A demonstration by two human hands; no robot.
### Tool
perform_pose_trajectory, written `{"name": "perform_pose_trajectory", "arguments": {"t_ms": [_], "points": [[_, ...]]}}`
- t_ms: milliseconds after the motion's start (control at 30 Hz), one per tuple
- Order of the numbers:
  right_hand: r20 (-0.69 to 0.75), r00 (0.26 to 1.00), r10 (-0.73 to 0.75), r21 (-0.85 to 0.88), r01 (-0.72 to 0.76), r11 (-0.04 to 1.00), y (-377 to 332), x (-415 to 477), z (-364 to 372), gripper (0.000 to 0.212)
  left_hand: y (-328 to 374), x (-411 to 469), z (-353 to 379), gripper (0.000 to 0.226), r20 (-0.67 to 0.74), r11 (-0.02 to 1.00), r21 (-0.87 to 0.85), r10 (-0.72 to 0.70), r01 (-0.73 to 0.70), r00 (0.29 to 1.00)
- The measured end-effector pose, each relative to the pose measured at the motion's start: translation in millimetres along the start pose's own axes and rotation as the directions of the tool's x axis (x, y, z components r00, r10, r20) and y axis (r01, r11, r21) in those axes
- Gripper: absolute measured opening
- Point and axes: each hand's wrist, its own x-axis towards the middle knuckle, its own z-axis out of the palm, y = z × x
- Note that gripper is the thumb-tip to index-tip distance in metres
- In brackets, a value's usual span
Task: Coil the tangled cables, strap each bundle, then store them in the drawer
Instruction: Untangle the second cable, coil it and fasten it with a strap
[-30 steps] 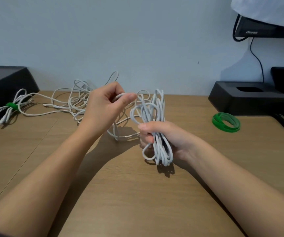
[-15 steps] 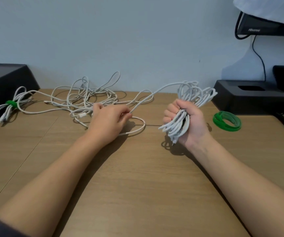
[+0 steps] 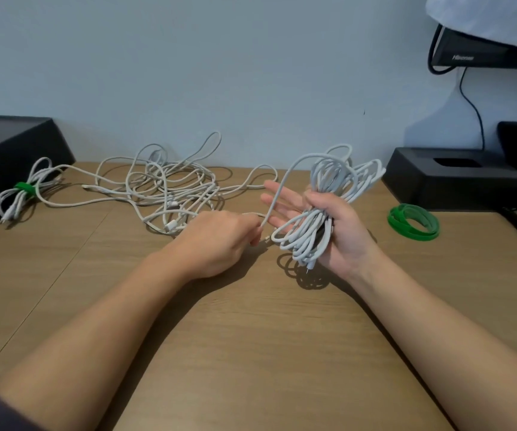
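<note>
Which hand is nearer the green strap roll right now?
Right. The right hand, holding the white cable coil, sits just left of the green strap roll; the left hand is farther left, pinching the loose cable strand.

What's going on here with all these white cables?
A person works at a desk. The right hand holds a coil of cable under its thumb, while the left hand pinches the loose strand running from it. A tangled pile waits behind, one bundle lies strapped at far left, and spare green straps sit at right.
</note>
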Motion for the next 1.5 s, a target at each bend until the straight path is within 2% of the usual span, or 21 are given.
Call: {"name": "perform_pose_trajectory", "arguments": {"t_ms": [200,267,400,433,467,533,633,700,767,800,867,900,933,1000,1100,1167,1233,1300,1367,1433,1500], "points": [[-0.057,0.998,-0.007,-0.025,0.005,1.0,-2,1,4,0.05,0,2,8,0.023,-0.018,0.994,-0.065,0.082,-0.083,0.996],[-0.136,0.99,-0.037,-0.017,0.035,0.999,-1,4,0,0.039,-3,2,9,0.025,-0.042,0.991,-0.1,0.081,-0.085,0.996],[-0.14,0.989,-0.043,0.084,0.055,0.995,1,7,-7,0.004,-13,1,10,0.026,-0.068,0.985,-0.165,0.037,-0.048,0.997],[-0.178,0.983,-0.044,0.071,0.057,0.996,-1,7,-7,0.009,-13,1,11,0.022,-0.103,0.981,-0.186,0.033,-0.051,0.994],[-0.22,0.975,-0.035,0.009,0.038,0.999,-2,8,-7,0.017,-13,1,10,0.018,-0.144,0.976,-0.214,0.018,-0.049,0.989],[-0.337,0.938,-0.078,-0.278,-0.02,0.96,-7,11,-3,0.022,-11,0,8,0.017,-0.236,0.959,-0.283,-0.052,-0.017,0.97],[-0.388,0.897,-0.213,-0.707,-0.141,0.693,-13,16,3,0.029,-9,-3,-3,0.027,-0.33,0.909,-0.412,-0.216,0.065,0.919],[-0.252,0.921,-0.297,-0.883,-0.093,0.46,-12,20,10,0.027,-8,-7,-15,0.034,-0.341,0.843,-0.528,-0.321,0.102,0.884],[-0.089,0.928,-0.361,-0.984,-0.026,0.177,-9,23,15,0.017,-9,-9,-29,0.034,-0.294,0.722,-0.681,-0.426,0.126,0.856],[-0.012,0.932,-0.363,-1.0,-0.004,0.022,-6,23,17,0.013,-11,-9,-37,0.03,-0.215,0.602,-0.786,-0.482,0.143,0.849],[0.198,0.916,-0.349,-0.954,0.098,-0.284,-3,25,20,0.016,-14,-9,-55,0.027,0.055,0.286,-0.93,-0.51,0.23,0.858],[0.338,0.879,-0.336,-0.888,0.18,-0.422,-1,27,20,0.022,-16,-9,-62,0.04,0.199,0.177,-0.935,-0.458,0.308,0.867],[0.456,0.832,-0.316,-0.811,0.242,-0.532,0,28,21,0.029,-19,-9,-69,0.054,0.321,0.14,-0.908,-0.375,0.395,0.87],[0.585,0.747,-0.316,-0.726,0.308,-0.616,1,26,24,0.036,-21,-7,-75,0.07,0.496,0.16,-0.838,-0.177,0.522,0.85],[0.651,0.692,-0.313,-0.685,0.358,-0.635,2,26,25,0.038,-18,-1,-74,0.072,0.575,0.205,-0.803,0.018,0.56,0.818],[0.641,0.704,-0.306,-0.676,0.33,-0.658,3,27,21,0.035,-16,3,-72,0.068,0.573,0.318,-0.786,0.052,0.53,0.818],[0.62,0.723,-0.304,-0.668,0.285,-0.687,5,28,18,0.034,-12,5,-72,0.061,0.569,0.464,-0.725,-0.012,0.509,0.822],[0.591,0.758,-0.275,-0.667,0.268,-0.695,8,29,15,0.035,-8,6,-72,0.051,0.514,0.568,-0.66,-0.136,0.492,0.847],[0.555,0.797,-0.238,-0.667,0.255,-0.7,10,28,12,0.033,-4,3,-70,0.041,0.378,0.695,-0.592,-0.208,0.408,0.902],[0.482,0.855,-0.189,-0.675,0.225,-0.703,10,27,12,0.025,-2,-3,-65,0.033,0.176,0.901,-0.36,-0.189,0.242,0.966],[0.39,0.912,-0.129,-0.685,0.194,-0.702,7,25,18,0.015,1,-7,-59,0.032,0.023,0.984,-0.123,-0.127,0.129,0.992]]}}
